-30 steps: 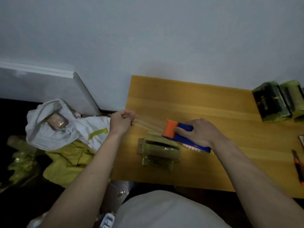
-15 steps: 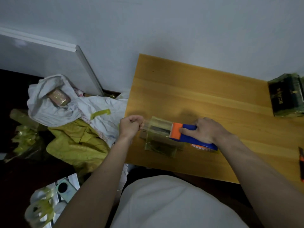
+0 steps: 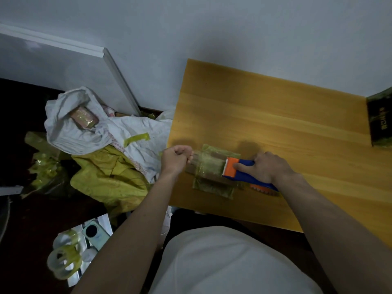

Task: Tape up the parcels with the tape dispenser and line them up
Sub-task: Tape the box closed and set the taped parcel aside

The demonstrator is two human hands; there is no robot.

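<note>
A person is taping a small parcel (image 3: pixel 214 170) lying near the left front corner of the wooden counter (image 3: pixel 275 115). The right hand (image 3: pixel 268 166) is grasping the blue handle of the tape dispenser (image 3: pixel 244 172), whose orange toothed head is resting on the parcel's top face. The left hand (image 3: pixel 175 159) is clenched at the parcel's left end, pinching what appears to be the free end of the clear tape (image 3: pixel 196 158) and holding it taut between the hands. The parcel is already showing glossy yellowish film on its faces, so wrapping is judged well advanced, though this strip is not yet cut. At the counter's far right edge, a dark wrapped parcel (image 3: pixel 380 119) is standing apart, probably the start of the row; the rest of any row is lying outside the view. On the floor to the left, a white sack (image 3: pixel 93 128) is holding another taped packet (image 3: pixel 84 118), beside yellow sheeting (image 3: pixel 110 177), spare tape rolls (image 3: pixel 63 255) and a phone (image 3: pixel 95 232). Cutting, pressing down and lining up are judged as remaining.
</note>
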